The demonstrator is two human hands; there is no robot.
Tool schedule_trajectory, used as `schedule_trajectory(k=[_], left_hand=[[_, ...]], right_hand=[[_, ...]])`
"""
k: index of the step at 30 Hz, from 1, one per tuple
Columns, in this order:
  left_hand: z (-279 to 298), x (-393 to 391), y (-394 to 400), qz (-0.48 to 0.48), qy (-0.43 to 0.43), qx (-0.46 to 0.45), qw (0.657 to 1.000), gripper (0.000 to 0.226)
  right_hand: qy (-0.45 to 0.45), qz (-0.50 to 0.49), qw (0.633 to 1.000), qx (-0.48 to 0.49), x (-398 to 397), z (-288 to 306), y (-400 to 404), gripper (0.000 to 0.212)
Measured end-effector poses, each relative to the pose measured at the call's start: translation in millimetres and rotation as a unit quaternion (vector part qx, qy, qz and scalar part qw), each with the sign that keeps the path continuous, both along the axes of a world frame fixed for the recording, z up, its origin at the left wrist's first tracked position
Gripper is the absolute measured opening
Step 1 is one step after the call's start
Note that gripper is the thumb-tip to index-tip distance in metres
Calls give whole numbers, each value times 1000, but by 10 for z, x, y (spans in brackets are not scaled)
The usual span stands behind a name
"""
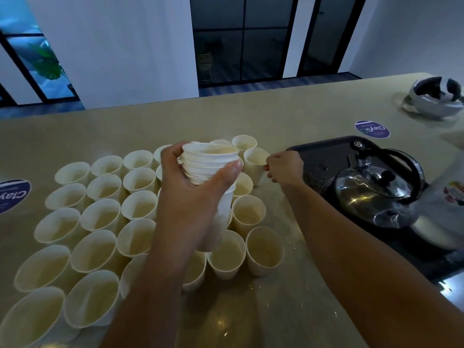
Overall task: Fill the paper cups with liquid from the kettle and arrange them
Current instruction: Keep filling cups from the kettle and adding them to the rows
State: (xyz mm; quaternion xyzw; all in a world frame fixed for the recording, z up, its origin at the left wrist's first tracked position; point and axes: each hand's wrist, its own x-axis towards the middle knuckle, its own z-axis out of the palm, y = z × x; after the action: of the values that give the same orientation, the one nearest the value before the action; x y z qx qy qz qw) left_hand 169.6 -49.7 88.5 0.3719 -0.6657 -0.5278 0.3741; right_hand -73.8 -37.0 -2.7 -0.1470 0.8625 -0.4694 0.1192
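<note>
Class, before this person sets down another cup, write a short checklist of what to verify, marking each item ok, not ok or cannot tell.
1. Left hand grips the stack of cups firmly: ok.
2. Right hand has hold of the single cup: ok.
3. That cup rests flat on the counter: cannot tell.
4. Kettle stands upright on the tray, clear of both hands: ok.
5. Counter dry near the cups: not ok, droplets show.
6. Cups filled: cannot tell.
</note>
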Motion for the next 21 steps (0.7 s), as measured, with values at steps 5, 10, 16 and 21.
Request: schedule_trajectory(k=[5,10,16,21], left_hand=[[-26,6,-39,-4,-1,3,1000,76],[-42,-6,-57,-16,8,-4,1000,88],[59,-111,-28,-83,-30,-78,993,80],[-11,-112,65,-164,-84,-119,976,80]], right_hand=[[-9,7,1000,9,-12,-61,-48,17],[22,40,999,2,100,145,104,47],[1,200,971,-134,719,942,622,46],[-23,294,955,-37,883,1053,955,45]])
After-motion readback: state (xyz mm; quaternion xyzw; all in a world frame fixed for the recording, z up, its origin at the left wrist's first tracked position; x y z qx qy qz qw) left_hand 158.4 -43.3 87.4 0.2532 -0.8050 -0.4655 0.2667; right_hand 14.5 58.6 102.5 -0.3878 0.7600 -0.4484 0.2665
